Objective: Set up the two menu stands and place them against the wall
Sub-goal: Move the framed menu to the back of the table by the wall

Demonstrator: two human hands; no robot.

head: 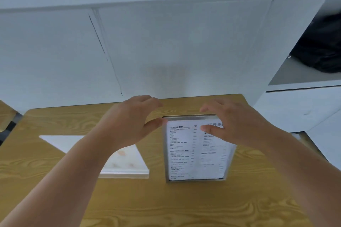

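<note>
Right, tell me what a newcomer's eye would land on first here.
First, the upright silver-framed menu stand with its printed white sheet, standing on the yellow wood-grain table, right of centre. Both bare hands frame its top: the left hand open at its corner, the right hand gripping it. Left lies a flat white menu card.

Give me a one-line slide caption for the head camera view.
Both hands, left hand and right hand, at the top of an upright menu stand on a wooden table; second stand lies flat.
</note>
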